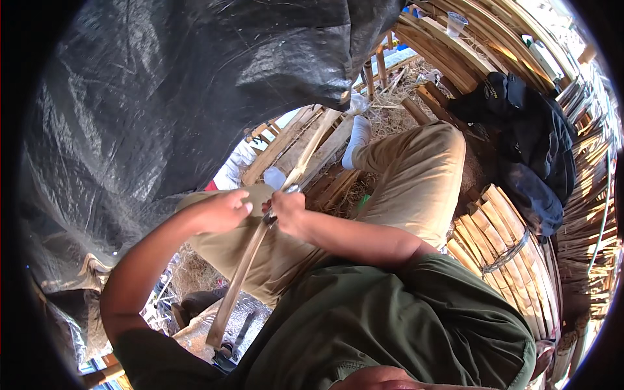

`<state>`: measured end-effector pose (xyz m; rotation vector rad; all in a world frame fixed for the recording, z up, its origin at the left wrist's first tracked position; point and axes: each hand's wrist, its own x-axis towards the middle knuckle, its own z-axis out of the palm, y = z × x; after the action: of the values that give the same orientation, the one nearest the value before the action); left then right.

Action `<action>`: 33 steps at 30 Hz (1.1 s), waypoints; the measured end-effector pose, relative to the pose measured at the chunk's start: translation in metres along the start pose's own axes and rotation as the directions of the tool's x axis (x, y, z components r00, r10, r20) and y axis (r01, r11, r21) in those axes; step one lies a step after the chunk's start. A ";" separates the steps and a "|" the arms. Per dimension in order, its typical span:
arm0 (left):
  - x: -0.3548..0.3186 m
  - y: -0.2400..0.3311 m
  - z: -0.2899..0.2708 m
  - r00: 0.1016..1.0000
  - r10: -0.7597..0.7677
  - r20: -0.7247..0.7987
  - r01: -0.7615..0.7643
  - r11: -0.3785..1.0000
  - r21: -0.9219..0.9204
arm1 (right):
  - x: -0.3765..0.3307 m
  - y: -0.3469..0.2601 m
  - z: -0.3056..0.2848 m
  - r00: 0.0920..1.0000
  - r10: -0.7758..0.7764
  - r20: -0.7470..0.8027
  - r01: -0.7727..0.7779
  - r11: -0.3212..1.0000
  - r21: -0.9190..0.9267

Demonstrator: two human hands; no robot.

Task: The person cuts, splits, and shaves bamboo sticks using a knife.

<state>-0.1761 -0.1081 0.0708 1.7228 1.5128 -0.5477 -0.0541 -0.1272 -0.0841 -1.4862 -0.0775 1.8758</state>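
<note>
A long pale strip of split bamboo or wood [242,273] slants across my lap, from near my body up toward the far boards. My right hand [286,209] is closed at its middle, around a small metal tool [270,218] that lies against the strip. The fingers hide most of this tool, so its exact kind is unclear. Just left of the strip is my left hand [227,211], fingers partly stretched out, with nothing visible in it. My legs in tan trousers [409,175] are bent on both sides of the strip's far part.
A black plastic sheet [175,84] hangs over the left and far side. Long boards [286,146] lie ahead. On the right are a tied bundle of split pieces [504,244] and a dark jacket [533,130]. A clear plastic cup [456,24] stands on stacked wood [435,55].
</note>
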 end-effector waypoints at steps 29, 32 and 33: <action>0.225 0.000 0.073 0.962 -0.127 0.240 0.268 0.581 -0.768 | 0.054 -0.110 -0.151 0.979 0.181 0.090 -0.193 0.969 0.153; 0.161 0.010 0.072 0.946 -0.109 0.306 0.323 0.420 -0.848 | 0.110 -0.111 -0.183 0.965 0.094 0.246 -0.121 0.988 0.097; 0.146 0.012 0.071 0.939 -0.076 0.335 0.338 0.377 -0.862 | 0.134 -0.109 -0.184 0.983 0.111 0.147 -0.122 0.990 0.071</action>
<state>-0.1232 -0.0698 -0.0789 0.5427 1.4182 0.0370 0.1508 -0.0414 -0.2041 -1.3267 0.0180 2.0540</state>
